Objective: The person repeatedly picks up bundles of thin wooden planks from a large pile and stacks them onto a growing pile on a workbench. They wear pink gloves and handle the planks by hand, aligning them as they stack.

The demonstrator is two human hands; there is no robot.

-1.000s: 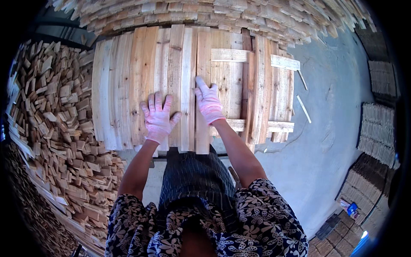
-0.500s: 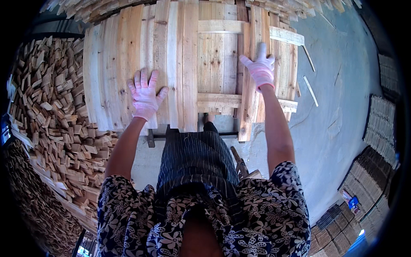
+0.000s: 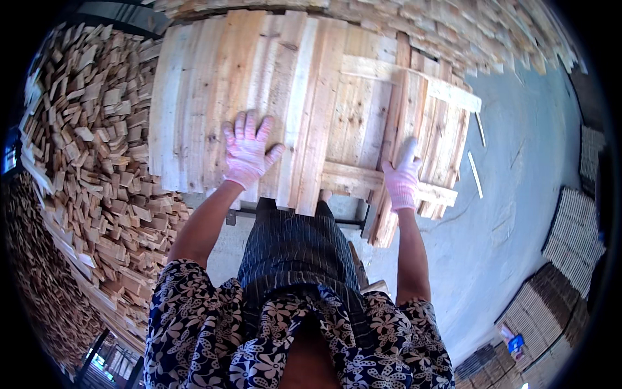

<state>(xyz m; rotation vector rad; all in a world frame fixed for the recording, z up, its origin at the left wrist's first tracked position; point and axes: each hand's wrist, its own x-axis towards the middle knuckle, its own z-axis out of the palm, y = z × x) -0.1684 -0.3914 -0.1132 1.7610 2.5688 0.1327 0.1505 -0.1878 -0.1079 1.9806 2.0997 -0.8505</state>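
Observation:
My left hand (image 3: 249, 150), in a pale pink-stained glove, lies flat with fingers spread on a row of upright wooden boards (image 3: 214, 91) laid side by side. Over a narrow wooden board (image 3: 383, 223) at the right sits my gloved right hand (image 3: 403, 178). Its thumb is at the board's left edge and the other fingers run along the right edge. The board's near end sticks out past its neighbours. Two light crosspieces (image 3: 370, 67) (image 3: 350, 172) span the gap between the left boards and the right group of boards (image 3: 447, 129). Undersides are hidden.
A big heap of short wood offcuts (image 3: 103, 155) rises on the left. More stacked wood (image 3: 440, 26) lines the far side. Thin slats (image 3: 475, 175) lie on the grey floor (image 3: 512, 194). Bundled wood stacks (image 3: 573, 227) stand along the right.
The narrow board and my right hand have moved nearer to me relative to the crosspieces. My left hand still lies flat on the boards. The whole view has also shifted.

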